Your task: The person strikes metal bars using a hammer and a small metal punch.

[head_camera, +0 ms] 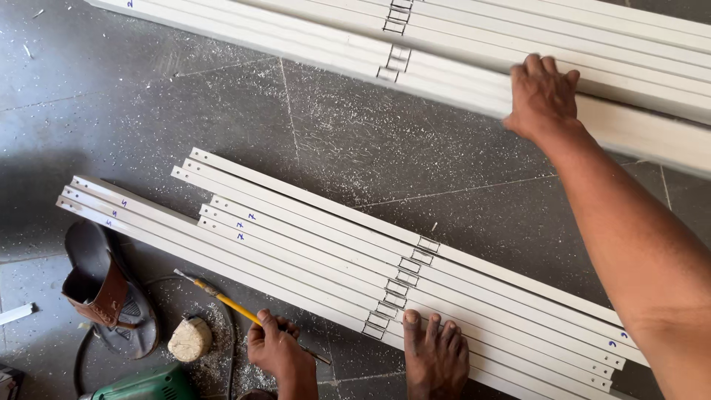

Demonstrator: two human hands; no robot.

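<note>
right hand far right, laid palm-down on the far stack of white strips, fingers spread flat and hooked over the far edge of the top strip, pressing rather than pinching. long axis of that stack running from far left down toward the right, crossing under the palm; forearm reaching in from the near right. left hand near, low in view, fingers closed round a yellow-handled tool, handle slanting up-left from the fist, dark tip poking out down-right toward the floor; tool kind not certain, looks like a screwdriver or chisel. near bundle of white strips flat on the dark tiled floor, same slant as the far stack, just beyond the left hand, so left hand much nearer to it than the right. notched cut-outs in a stepped row across the bundle. bare foot resting on the bundle's near edge, right of the left hand. brown sandal near left, pale round lump beside it, green power tool at the bottom edge with a cable looping round. white filings scattered over the floor. no containers in view.
</note>
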